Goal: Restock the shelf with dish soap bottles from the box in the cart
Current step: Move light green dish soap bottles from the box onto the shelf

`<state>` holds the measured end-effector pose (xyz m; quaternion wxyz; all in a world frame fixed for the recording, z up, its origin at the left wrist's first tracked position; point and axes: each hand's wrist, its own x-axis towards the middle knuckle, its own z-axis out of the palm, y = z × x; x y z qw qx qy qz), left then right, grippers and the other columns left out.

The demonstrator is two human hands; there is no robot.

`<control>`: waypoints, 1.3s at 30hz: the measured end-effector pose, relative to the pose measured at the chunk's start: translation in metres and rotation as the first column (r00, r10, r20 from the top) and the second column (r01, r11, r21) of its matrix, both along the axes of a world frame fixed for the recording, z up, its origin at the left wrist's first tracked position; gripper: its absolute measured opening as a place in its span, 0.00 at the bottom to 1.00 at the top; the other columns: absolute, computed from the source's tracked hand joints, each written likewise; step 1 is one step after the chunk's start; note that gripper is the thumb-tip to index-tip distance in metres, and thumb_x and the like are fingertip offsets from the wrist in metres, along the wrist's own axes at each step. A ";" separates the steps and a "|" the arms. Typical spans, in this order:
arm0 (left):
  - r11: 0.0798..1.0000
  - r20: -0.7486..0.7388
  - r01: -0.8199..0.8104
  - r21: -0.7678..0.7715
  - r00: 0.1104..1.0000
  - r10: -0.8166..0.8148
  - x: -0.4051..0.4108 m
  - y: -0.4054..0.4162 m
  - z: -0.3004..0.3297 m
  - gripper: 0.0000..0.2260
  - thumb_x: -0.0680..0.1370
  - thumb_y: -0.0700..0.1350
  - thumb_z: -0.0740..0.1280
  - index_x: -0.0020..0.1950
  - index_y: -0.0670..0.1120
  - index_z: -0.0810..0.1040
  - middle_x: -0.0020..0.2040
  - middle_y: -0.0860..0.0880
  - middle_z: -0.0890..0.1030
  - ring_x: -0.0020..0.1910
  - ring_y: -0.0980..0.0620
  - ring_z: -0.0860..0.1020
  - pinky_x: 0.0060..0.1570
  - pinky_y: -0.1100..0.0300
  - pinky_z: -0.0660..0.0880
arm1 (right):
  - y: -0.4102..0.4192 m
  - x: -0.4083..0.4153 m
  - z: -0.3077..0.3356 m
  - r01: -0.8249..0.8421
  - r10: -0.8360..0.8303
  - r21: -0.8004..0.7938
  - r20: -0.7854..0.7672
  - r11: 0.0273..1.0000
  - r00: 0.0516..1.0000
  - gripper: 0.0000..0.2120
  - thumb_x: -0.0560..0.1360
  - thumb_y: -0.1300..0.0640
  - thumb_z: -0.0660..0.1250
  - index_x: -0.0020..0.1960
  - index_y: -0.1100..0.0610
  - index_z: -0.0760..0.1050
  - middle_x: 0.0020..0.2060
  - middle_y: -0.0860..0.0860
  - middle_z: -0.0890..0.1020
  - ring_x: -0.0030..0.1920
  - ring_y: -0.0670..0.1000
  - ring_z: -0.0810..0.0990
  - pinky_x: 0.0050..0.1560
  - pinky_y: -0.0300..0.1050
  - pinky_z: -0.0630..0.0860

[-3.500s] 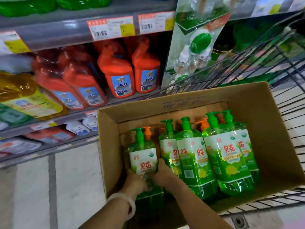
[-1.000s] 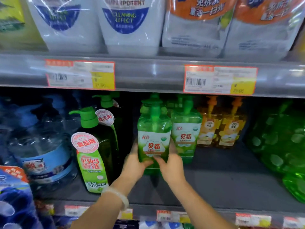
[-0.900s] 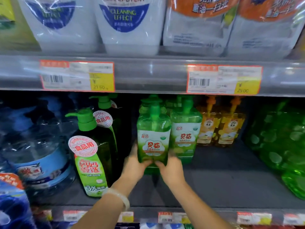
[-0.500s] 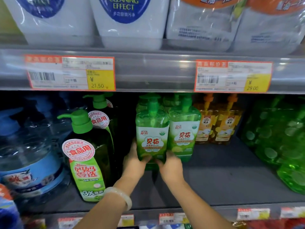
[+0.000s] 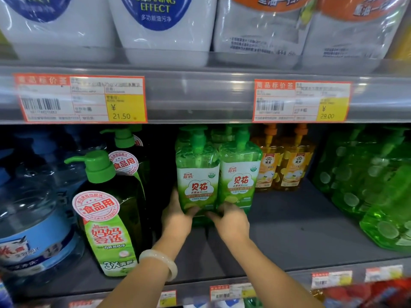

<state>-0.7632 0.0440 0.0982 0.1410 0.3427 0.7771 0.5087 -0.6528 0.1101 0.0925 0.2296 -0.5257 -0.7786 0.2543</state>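
a moment ago the dish soap bottle [image 5: 196, 174] was held a bit out from the row. now it has gone further back on the shelf [image 5: 289, 230], until it is touching the side of the same kind of green bottle [image 5: 239, 174] on its right. that other bottle is the landmark here. it looks like the bottle's bottom is on or nearly on the shelf, but the hands hide it, so i cannot tell for sure. this 1 bottle is almost put away, and i think the next job is to let go and go back to the box for more.

both hands are grasping the bottle low down. the left hand [image 5: 175, 221] wraps the bottom left corner and the right hand [image 5: 231, 223] wraps the bottom right, just in front of the landmark bottle.

the bottle is clear green with a green pump on top, standing straight up. its white and green label with red letters faces out. left of it stands a dark green bottle [image 5: 106, 218], and right of the landmark are 2 orange bottles [image 5: 282, 167].
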 end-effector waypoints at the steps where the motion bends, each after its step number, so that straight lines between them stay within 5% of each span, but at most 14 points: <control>1: 1.000 -0.009 0.001 -0.002 1.000 -0.001 0.000 0.000 0.000 0.29 0.71 0.40 0.73 0.69 0.46 0.66 0.59 0.45 0.79 0.57 0.43 0.78 0.51 0.59 0.71 | 0.002 0.007 -0.001 0.039 -0.039 -0.014 -0.038 0.999 0.999 0.16 0.70 0.44 0.70 0.48 0.56 0.75 0.46 0.52 0.81 0.50 0.55 0.79 0.41 0.40 0.68; 5: 1.000 0.005 0.004 -0.014 1.000 -0.004 -0.002 0.000 0.001 0.30 0.71 0.41 0.73 0.70 0.46 0.65 0.60 0.45 0.79 0.58 0.43 0.77 0.54 0.57 0.71 | 0.019 0.035 -0.003 0.193 -0.196 -0.041 -0.280 0.980 0.940 0.27 0.61 0.47 0.79 0.51 0.56 0.68 0.47 0.52 0.77 0.50 0.56 0.78 0.41 0.45 0.72; 10: 1.000 0.008 0.008 -0.027 1.000 -0.008 -0.003 0.000 0.002 0.29 0.71 0.42 0.73 0.69 0.47 0.65 0.60 0.46 0.79 0.58 0.43 0.77 0.54 0.57 0.72 | 0.046 0.038 0.009 0.042 -0.084 -0.113 -0.408 0.993 0.909 0.52 0.55 0.58 0.83 0.71 0.59 0.58 0.64 0.57 0.68 0.66 0.55 0.67 0.68 0.50 0.68; 16: 0.998 0.034 0.004 -0.056 0.999 -0.002 -0.004 0.003 0.002 0.31 0.71 0.42 0.73 0.71 0.48 0.63 0.61 0.46 0.78 0.59 0.43 0.77 0.55 0.56 0.72 | 0.077 0.042 0.011 -0.202 0.010 -0.321 -0.513 0.925 0.858 0.43 0.58 0.66 0.81 0.67 0.54 0.63 0.57 0.50 0.79 0.58 0.50 0.76 0.59 0.44 0.73; 21: 0.996 0.020 0.002 -0.094 1.000 0.000 -0.007 0.004 0.004 0.36 0.71 0.43 0.73 0.74 0.48 0.58 0.64 0.45 0.77 0.61 0.45 0.76 0.56 0.58 0.71 | 0.090 0.045 0.007 -0.249 0.063 -0.328 -0.486 0.911 0.872 0.38 0.59 0.67 0.80 0.64 0.56 0.68 0.55 0.52 0.80 0.55 0.51 0.79 0.58 0.44 0.75; 25: 0.995 0.027 0.002 -0.098 1.000 0.001 -0.008 0.004 0.005 0.37 0.71 0.43 0.73 0.75 0.49 0.57 0.64 0.46 0.77 0.61 0.45 0.76 0.56 0.59 0.70 | 0.091 0.048 0.004 -0.271 0.087 -0.304 -0.505 0.913 0.859 0.34 0.60 0.67 0.79 0.59 0.49 0.67 0.47 0.44 0.80 0.45 0.40 0.78 0.38 0.25 0.74; 30: 0.993 0.027 0.004 -0.117 1.000 -0.001 -0.008 0.005 0.004 0.36 0.71 0.44 0.73 0.74 0.49 0.58 0.64 0.46 0.77 0.61 0.45 0.76 0.55 0.58 0.70 | 0.091 0.050 0.002 -0.270 0.100 -0.286 -0.494 0.919 0.864 0.36 0.61 0.66 0.78 0.64 0.52 0.66 0.53 0.47 0.78 0.54 0.49 0.77 0.55 0.42 0.73; 39: 0.993 0.024 0.020 -0.113 1.000 -0.017 -0.010 0.005 0.002 0.38 0.71 0.44 0.73 0.75 0.51 0.55 0.65 0.48 0.76 0.62 0.45 0.75 0.57 0.58 0.70 | 0.098 0.055 -0.002 -0.299 0.158 -0.259 -0.453 0.919 0.878 0.36 0.63 0.65 0.78 0.63 0.48 0.64 0.49 0.41 0.77 0.47 0.40 0.76 0.47 0.30 0.73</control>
